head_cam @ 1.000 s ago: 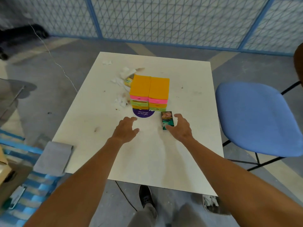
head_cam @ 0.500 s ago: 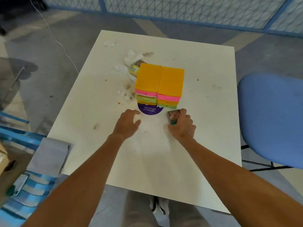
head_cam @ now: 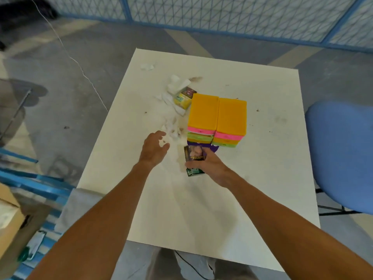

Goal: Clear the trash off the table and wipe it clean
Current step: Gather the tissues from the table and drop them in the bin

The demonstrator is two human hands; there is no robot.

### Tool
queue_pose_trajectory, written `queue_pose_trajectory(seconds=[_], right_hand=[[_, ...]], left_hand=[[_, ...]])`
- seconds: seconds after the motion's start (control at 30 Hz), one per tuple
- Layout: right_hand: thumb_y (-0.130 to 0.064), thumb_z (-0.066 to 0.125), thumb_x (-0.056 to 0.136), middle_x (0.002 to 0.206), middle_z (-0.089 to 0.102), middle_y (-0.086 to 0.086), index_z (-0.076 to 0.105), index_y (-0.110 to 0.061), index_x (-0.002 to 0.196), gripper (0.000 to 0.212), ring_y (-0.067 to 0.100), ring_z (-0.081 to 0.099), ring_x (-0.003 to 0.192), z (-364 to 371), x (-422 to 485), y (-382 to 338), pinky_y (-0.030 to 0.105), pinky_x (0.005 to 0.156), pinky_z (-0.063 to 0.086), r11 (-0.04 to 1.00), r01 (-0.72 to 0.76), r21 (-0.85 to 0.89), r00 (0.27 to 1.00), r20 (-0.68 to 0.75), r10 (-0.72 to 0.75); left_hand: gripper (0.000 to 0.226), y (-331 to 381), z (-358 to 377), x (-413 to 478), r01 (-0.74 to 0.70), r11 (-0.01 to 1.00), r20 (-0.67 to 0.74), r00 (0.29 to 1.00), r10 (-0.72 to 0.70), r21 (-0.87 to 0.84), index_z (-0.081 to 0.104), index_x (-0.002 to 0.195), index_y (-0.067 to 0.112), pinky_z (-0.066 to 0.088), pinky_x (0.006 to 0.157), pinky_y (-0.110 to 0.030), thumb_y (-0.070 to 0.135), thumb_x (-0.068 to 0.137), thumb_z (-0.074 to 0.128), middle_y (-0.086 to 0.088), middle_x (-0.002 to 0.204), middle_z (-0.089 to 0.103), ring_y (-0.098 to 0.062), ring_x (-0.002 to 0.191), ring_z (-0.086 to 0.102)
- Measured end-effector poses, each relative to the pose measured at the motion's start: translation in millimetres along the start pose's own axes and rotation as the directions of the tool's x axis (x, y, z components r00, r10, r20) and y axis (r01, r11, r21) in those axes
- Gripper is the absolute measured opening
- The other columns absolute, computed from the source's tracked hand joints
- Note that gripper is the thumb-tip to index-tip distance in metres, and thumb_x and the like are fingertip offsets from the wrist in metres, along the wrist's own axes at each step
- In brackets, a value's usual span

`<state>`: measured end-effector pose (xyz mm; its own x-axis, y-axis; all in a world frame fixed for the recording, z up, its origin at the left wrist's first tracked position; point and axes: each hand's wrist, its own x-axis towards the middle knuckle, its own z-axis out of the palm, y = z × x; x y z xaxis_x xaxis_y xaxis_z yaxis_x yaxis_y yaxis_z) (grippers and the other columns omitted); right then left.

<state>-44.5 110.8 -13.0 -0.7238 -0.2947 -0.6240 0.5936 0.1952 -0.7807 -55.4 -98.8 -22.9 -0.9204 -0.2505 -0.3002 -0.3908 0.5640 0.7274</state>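
Stacked boxes (head_cam: 217,120) on table (head_cam: 262,178); paper scraps (head_cam: 173,110) left, chair (head_cam: 343,154) right.

left grip (head_cam: 153,148), right grip (head_cam: 211,165): showing bare | forearms (head_cam: 105,215): running bare to the frame's edge | legs: wearing light grey trousers (head_cam: 157,261)

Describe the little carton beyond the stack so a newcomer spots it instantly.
Find the white square table, then the orange-topped stack of coloured blocks at its middle. At the stack's far left corner lies a small yellow-green carton, the only coloured thing among torn white paper scraps.
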Motion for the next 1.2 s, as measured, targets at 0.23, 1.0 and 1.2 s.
queue_pose_trajectory(seconds=[0.23, 1.0, 1.2], right_hand=[[-0.01, 0.082, 0.077, 0.115, 0.07, 0.005, 0.056, -0.017, 0.124, 0.055, 0.023, 0.067, 0.104, 7, -3, -17, 0.037, 0.086, 0.055, 0.993, -0.043, 0.112, 0.998, -0.037, 0.047], [-0.016, 0.069, 0.09, 0.108, 0.073, 0.01, 0.064, -0.01, 0.109, 0.021, 0.022, 0.07, 0.099, 35, -18, -22, 0.04, 0.088, 0.056, 0.976, -0.01, 0.219, 0.948, -0.308, 0.079], [-0.014, 0.069, 0.089, 0.097, 0.071, 0.002, 0.054, -0.011, 0.116, 0.032, 0.01, 0.069, 0.079, 23, -43, -26, 0.023, 0.062, 0.052, 0.969, 0.094, 0.227, 0.896, -0.444, 0.017]], left_hand=[[0.056, 2, -17, 52, -0.134, 0.984, 0.219, 0.97, 0.106, 0.116, 0.045, 0.141, 0.027, 0.047, 0.101, -0.047, 0.019, 0.09, 0.068, -0.01, 0.131, 0.044, -0.032, 0.118, 0.054], [0.029, -1, -63, 83, -0.179, 0.976, 0.194, 0.96, 0.201, -0.125, 0.064, 0.115, 0.02, 0.057, 0.083, -0.04, 0.007, 0.089, 0.061, -0.004, 0.093, 0.06, -0.023, 0.083, 0.064], [0.007, 23, -58, 53, -0.195, 0.948, 0.309, 0.912, 0.27, -0.253, 0.07, 0.091, 0.016, 0.055, 0.091, -0.046, 0.01, 0.087, 0.07, -0.004, 0.086, 0.066, -0.015, 0.075, 0.067]])
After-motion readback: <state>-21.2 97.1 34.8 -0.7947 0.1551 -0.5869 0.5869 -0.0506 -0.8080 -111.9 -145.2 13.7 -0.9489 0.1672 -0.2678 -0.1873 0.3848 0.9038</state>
